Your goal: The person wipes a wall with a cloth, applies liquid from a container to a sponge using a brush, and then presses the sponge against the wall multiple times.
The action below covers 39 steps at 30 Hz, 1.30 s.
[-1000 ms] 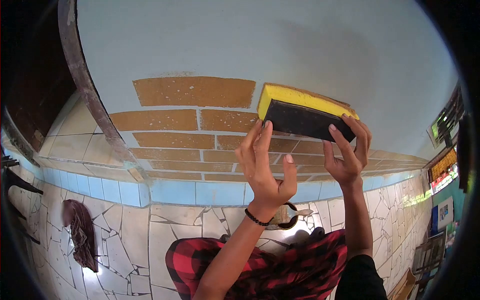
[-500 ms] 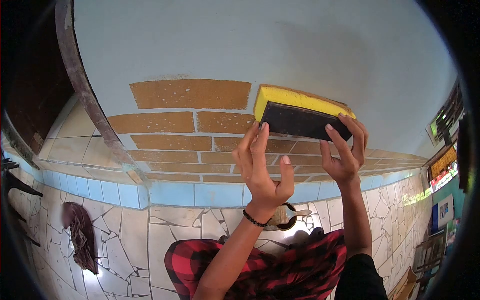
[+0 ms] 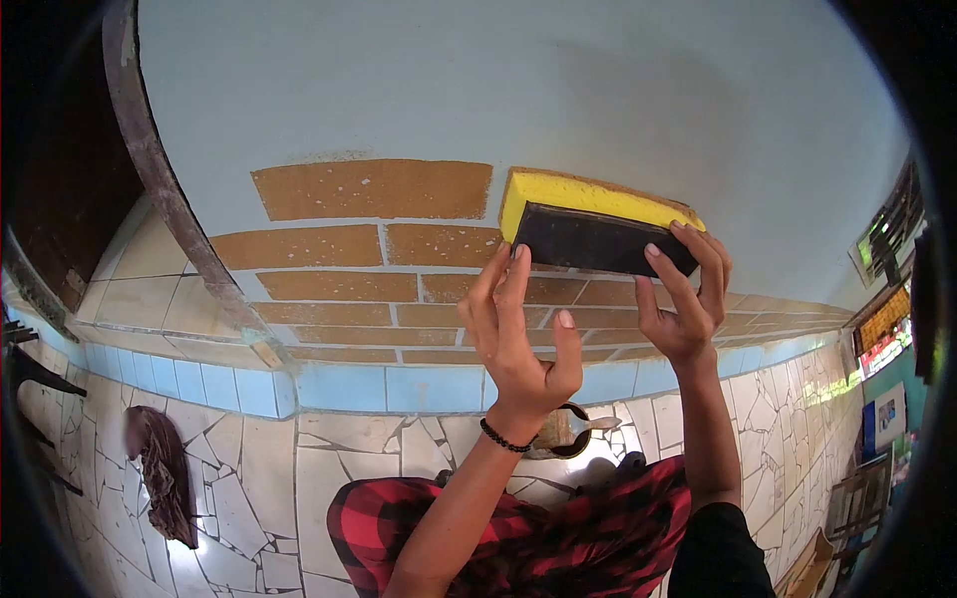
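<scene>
A yellow sponge block (image 3: 608, 201) with a black backing (image 3: 588, 239) lies against the pale wall, its brown-stained far face turned to the wall. My left hand (image 3: 523, 349) has its fingertips on the lower left corner of the block, with the thumb held apart. At the right end, my right hand (image 3: 688, 299) grips the block, fingers over its end and fingertips on the black backing. To the left of the sponge is a painted brown brick shape (image 3: 374, 189). More brown brick shapes (image 3: 339, 286) run in rows below it.
A dark pot (image 3: 568, 448) with a paintbrush (image 3: 566, 429) across it stands on the floor by the blue tile skirting (image 3: 434, 389). A crumpled brown cloth (image 3: 164, 478) lies at the left, near a dark chair (image 3: 40, 374). A door frame (image 3: 164, 179) edges the wall.
The view has shifted very slightly, so the sponge block and wall appear a little further left. Both hands stay on the sponge block against the wall.
</scene>
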Each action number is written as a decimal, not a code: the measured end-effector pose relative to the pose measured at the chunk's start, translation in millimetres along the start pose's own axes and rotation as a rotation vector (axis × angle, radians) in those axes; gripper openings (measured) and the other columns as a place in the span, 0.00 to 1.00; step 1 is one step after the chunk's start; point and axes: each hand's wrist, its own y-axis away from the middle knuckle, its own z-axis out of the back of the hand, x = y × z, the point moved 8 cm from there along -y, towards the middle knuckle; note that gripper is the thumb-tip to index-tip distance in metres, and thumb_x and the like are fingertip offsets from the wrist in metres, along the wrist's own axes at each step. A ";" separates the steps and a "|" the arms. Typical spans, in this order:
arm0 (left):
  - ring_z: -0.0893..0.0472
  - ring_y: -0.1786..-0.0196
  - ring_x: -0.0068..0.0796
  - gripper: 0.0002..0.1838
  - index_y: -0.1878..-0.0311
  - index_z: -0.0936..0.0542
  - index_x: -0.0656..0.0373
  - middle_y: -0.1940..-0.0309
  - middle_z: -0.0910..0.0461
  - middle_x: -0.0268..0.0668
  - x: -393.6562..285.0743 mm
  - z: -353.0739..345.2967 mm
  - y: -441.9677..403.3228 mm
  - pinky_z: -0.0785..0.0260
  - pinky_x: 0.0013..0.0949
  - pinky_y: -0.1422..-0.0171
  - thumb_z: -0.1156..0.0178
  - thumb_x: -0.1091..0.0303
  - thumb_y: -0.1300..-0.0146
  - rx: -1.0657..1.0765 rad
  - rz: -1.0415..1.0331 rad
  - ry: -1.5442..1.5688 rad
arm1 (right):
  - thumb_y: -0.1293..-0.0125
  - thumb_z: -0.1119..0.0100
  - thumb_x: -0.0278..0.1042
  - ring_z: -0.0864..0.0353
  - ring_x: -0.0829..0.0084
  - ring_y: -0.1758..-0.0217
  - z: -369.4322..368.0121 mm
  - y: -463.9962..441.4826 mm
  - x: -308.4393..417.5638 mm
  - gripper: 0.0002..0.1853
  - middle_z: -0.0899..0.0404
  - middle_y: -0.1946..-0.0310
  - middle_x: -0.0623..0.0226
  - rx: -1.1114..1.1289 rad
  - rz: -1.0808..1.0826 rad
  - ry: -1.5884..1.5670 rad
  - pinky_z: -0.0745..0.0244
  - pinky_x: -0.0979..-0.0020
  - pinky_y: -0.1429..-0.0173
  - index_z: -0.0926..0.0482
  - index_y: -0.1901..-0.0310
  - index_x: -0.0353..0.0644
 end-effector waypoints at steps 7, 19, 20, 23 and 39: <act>0.31 0.28 0.48 0.35 0.26 0.29 0.69 0.31 0.28 0.53 2.3 -1.7 1.6 0.40 0.49 0.25 0.42 0.66 0.36 0.010 -0.002 -0.011 | 0.53 0.25 0.20 0.21 0.56 0.34 -1.2 1.0 -2.1 0.24 0.18 0.38 0.58 -0.005 -0.001 -0.010 0.29 0.50 0.29 0.10 0.51 0.49; 0.30 0.32 0.50 0.36 0.25 0.28 0.66 0.30 0.29 0.55 -2.7 -0.3 -1.1 0.37 0.48 0.31 0.40 0.67 0.39 0.012 -0.028 -0.048 | 0.55 0.24 0.19 0.19 0.58 0.34 -1.7 -2.5 -5.2 0.24 0.16 0.40 0.60 -0.019 -0.029 -0.036 0.29 0.52 0.30 0.09 0.52 0.49; 0.30 0.34 0.51 0.36 0.25 0.27 0.64 0.30 0.30 0.56 -3.3 -0.1 -1.4 0.35 0.47 0.35 0.40 0.67 0.39 0.012 -0.041 -0.060 | 0.55 0.24 0.19 0.20 0.58 0.34 -1.6 -2.8 -5.0 0.24 0.15 0.40 0.61 -0.021 -0.031 -0.019 0.29 0.52 0.30 0.09 0.53 0.49; 0.30 0.37 0.50 0.37 0.25 0.28 0.64 0.33 0.30 0.56 -2.9 -0.2 -0.1 0.35 0.45 0.39 0.39 0.67 0.41 0.003 -0.021 -0.055 | 0.55 0.24 0.19 0.20 0.59 0.35 -1.0 -3.0 -3.9 0.23 0.15 0.40 0.62 -0.025 -0.051 0.028 0.28 0.54 0.31 0.08 0.54 0.48; 0.30 0.40 0.49 0.50 0.16 0.46 0.67 0.41 0.26 0.50 -9.6 -18.6 -3.0 0.39 0.53 0.29 0.36 0.69 0.40 0.302 -0.030 -0.229 | 0.52 0.23 0.22 0.21 0.61 0.38 -15.8 -5.3 -17.9 0.22 0.15 0.40 0.70 -0.091 -0.150 -0.050 0.29 0.60 0.37 0.09 0.53 0.52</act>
